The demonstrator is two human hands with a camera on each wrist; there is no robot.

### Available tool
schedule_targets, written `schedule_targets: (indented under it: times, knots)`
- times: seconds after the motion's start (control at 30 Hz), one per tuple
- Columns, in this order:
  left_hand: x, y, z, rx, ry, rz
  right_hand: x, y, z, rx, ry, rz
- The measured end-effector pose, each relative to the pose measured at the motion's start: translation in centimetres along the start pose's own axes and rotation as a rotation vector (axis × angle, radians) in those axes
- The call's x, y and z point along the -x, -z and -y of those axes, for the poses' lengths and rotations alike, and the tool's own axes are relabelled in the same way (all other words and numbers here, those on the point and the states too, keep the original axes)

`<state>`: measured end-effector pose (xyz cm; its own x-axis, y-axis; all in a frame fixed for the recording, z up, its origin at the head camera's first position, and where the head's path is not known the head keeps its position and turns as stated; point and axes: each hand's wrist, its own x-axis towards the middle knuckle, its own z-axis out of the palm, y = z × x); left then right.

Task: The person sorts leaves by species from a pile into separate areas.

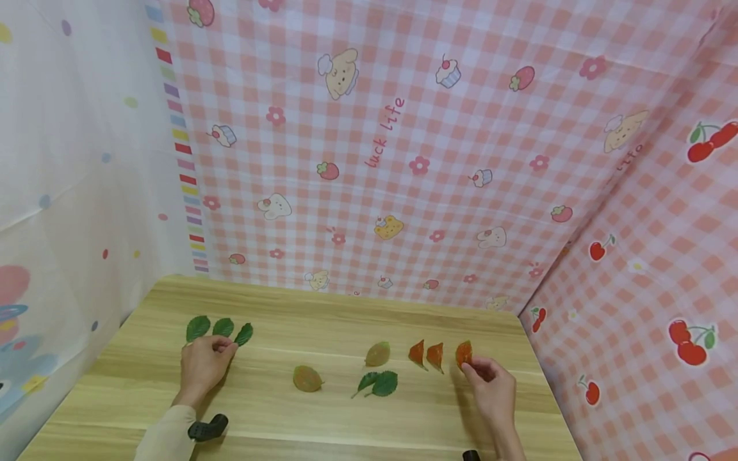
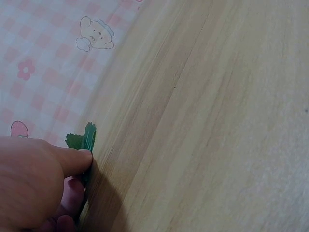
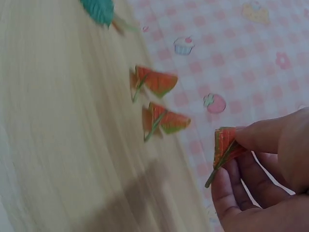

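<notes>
My left hand (image 1: 206, 365) pinches a dark green leaf (image 1: 245, 333) between thumb and finger at the table's far left. Just beyond that hand lie two more green leaves, one at the outer left (image 1: 198, 326) and another (image 1: 223, 326) beside it. On the right, my right hand (image 1: 493, 390) pinches an orange-red leaf (image 3: 223, 147) by its edge, with its stem pointing down in the right wrist view. Two folded orange-red leaves (image 1: 417, 353) (image 1: 435, 356) rest on the table to its left. In the left wrist view the fingers partly cover the green leaf (image 2: 90, 136).
Mid-table lie two yellowish-brown leaves (image 1: 377, 354) (image 1: 307, 379) and two overlapping green leaves (image 1: 384, 383). The wooden table (image 1: 271, 416) meets a pink checked cloth (image 1: 357, 205) at its back edge. Patterned cloths also hang at both sides.
</notes>
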<state>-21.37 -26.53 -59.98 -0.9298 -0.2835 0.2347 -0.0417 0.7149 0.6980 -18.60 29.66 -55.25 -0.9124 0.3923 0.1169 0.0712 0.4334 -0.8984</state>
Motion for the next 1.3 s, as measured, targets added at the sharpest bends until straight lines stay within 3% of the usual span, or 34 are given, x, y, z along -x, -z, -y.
schedule_targets:
  times: [0.23, 0.7, 1.1, 1.3]
  knots:
    - [-0.1, 0.0, 0.0, -0.001, 0.002, 0.011, -1.4, -0.4, -1.3, 0.056, 0.022, 0.038]
    - [-0.2, -0.1, 0.1, 0.0, -0.001, 0.023, -2.5, -1.6, -2.9, 0.095, -0.03, 0.085]
    - [-0.1, 0.1, -0.1, -0.003, 0.01, 0.035, -2.9, -2.4, -3.7, 0.123, -0.028, 0.06]
    - [0.0, 0.2, -0.2, -0.006, 0.013, 0.026, -2.9, -2.6, -4.1, 0.176, -0.023, 0.007]
